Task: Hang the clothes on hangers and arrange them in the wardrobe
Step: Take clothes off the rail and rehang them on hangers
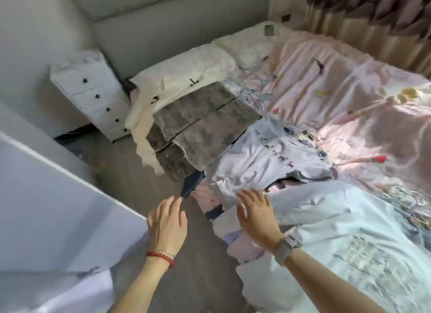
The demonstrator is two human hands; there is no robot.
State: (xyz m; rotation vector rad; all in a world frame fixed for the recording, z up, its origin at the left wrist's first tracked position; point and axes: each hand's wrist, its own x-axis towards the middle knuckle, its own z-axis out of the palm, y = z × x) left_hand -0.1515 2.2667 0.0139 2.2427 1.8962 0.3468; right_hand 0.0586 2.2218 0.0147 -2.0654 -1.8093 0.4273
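Clothes lie spread along the near edge of the bed (363, 84). A pale lilac printed garment (268, 158) sits in the middle, and a light blue patterned garment (338, 231) lies to its right. Grey patterned folded garments (200, 124) and a cream garment (168, 84) lie further left. My right hand (256, 216) hovers flat with straight fingers over the lower edge of the lilac garment. My left hand (166, 221) is held out over the floor beside the bed, fingers relaxed, holding nothing. A tangle of thin wire hangers (254, 91) shows near the pillows.
A white drawer unit (93, 93) with dark knobs stands by the wall left of the bed. A white panel (58, 210), perhaps a wardrobe door, fills the lower left. Grey floor (130, 179) runs between it and the bed. Curtains (373, 14) hang at the far right.
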